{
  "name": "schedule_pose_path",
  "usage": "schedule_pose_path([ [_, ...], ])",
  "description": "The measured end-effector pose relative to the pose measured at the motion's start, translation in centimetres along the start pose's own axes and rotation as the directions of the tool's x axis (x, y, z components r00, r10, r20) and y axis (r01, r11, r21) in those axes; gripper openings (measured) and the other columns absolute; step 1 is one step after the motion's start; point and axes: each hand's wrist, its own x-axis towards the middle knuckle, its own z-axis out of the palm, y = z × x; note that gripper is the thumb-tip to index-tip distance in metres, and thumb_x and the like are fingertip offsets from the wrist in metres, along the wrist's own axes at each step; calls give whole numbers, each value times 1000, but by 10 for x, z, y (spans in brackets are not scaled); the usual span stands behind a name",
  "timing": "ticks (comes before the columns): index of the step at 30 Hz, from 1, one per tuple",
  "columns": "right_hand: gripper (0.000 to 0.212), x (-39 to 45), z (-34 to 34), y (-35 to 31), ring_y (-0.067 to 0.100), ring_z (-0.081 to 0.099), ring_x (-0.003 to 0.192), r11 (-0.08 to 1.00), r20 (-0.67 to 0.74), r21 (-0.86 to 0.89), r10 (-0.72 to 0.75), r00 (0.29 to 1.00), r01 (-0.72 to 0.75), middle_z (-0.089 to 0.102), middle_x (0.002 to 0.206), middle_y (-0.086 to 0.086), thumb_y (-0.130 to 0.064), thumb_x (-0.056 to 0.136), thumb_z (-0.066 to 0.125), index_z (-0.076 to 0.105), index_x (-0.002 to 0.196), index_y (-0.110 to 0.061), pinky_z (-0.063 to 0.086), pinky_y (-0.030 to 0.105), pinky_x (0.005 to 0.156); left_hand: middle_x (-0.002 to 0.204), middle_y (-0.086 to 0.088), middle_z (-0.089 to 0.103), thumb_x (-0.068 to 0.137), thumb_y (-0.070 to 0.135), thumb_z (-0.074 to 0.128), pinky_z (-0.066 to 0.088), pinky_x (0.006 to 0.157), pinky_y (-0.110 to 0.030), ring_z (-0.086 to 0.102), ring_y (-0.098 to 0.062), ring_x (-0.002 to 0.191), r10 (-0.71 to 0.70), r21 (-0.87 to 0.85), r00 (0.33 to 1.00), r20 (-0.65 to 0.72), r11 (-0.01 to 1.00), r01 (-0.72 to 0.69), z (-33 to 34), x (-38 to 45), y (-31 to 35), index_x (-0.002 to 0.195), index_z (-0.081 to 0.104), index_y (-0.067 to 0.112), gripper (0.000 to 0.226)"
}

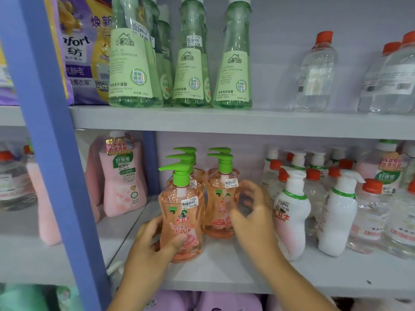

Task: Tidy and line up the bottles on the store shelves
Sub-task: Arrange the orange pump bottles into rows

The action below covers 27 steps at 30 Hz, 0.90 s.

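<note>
Mostly orange pump bottles (181, 217), green tops.

Pale grey shelves (224, 122) run across a plain lilac-grey back wall (292, 30); a blue upright post (45, 131) stands left of them, evenly lit.

- A blue painted metal upright post (45, 131) slants from 11 o'clock down to 7 o'clock, in front of everything else on that side.
- A purple plastic bag of fabric softener with white and yellow print (83, 52) stands upright at 10 o'clock, just right of the post.
- A second, narrower blue upright (149, 162) stands further back, just left of centre.
- A plain pale lilac-grey back panel (292, 30) fills 1 o'clock.
- Lilac soft plastic packs (224, 301) sit at 6 o'clock, only their tops showing.
- A blurred mint-green shape (22, 297) lies at 7 o'clock; what it is cannot be told.
</note>
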Motion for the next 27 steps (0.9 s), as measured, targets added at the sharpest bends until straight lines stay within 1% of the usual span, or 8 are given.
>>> schedule_pose_path([
  [3, 92, 7, 10, 10, 6, 40, 139, 987, 107, -51, 155, 982, -150, 40, 150, -16, -44, 78, 84, 32, 153, -34, 33, 25, 111, 117, 7, 73, 75, 22, 87, 55, 85, -23, 68, 7, 98, -16, -2, 1000, 4, 1000, 16, 1, 2, -2, 123, 65, 36, 54],
  [6, 78, 17, 18, 21, 2, 56, 125, 987, 144, -34, 158, 977, -155, 56, 137, -17, -51, 67, 87, 48, 134, -46, 49, 33, 105, 105, 19, 77, 79, 15, 84, 56, 85, -26, 71, 4, 93, -23, -7, 1000, 19, 1000, 23, 3, 4, 1, 118, 66, 35, 48],
  [7, 69, 20, 19, 25, -3, 61, 116, 989, 151, -30, 145, 978, -142, 62, 128, -16, -46, 67, 89, 53, 125, -45, 53, 30, 99, 104, 20, 77, 80, 15, 83, 56, 85, -27, 72, 3, 94, -21, -13, 1000, 22, 1000, 21, 4, 4, 2, 120, 66, 34, 47],
  [9, 57, 22, 19, 23, -18, 61, 98, 989, 195, 12, 139, 971, -144, 65, 114, -21, -31, 72, 91, 55, 114, -43, 51, 8, 81, 106, 20, 77, 81, 15, 83, 55, 87, -29, 72, 2, 97, -24, -30, 999, 24, 999, 25, 5, 6, 2, 123, 66, 33, 48],
  [11, 57, 22, 18, 23, -26, 58, 87, 981, 228, 79, 153, 962, -175, 66, 108, -23, -23, 75, 90, 54, 118, -39, 46, -1, 67, 107, 19, 77, 81, 17, 82, 56, 90, -32, 72, 0, 98, -38, -40, 999, 29, 998, 39, 4, 8, 1, 123, 66, 33, 48],
  [15, 59, 20, 17, 27, -27, 58, 85, 972, 246, 133, 156, 957, -193, 66, 109, -22, -22, 79, 87, 54, 127, -29, 51, 3, 73, 106, 17, 77, 81, 15, 83, 55, 92, -36, 73, -4, 99, -64, -57, 997, 54, 996, 67, 2, 15, 1, 118, 65, 36, 46],
  [22, 56, 20, 16, 32, -21, 63, 86, 959, 250, 202, 145, 957, -199, 68, 108, -21, -15, 83, 83, 55, 130, -23, 47, 1, 67, 107, 10, 78, 81, 12, 83, 56, 89, -34, 74, -10, 101, -66, -55, 995, 75, 996, 70, 5, 25, -1, 120, 66, 28, 45],
  [27, 55, 16, 21, 39, -1, 70, 102, 949, 242, 267, 103, 965, -169, 72, 118, -8, -19, 83, 83, 56, 131, -24, 54, 12, 76, 109, 16, 76, 76, 26, 87, 55, 92, -32, 72, -8, 103, -43, -25, 997, 63, 999, 45, 8, 34, -1, 120, 66, 32, 49],
])
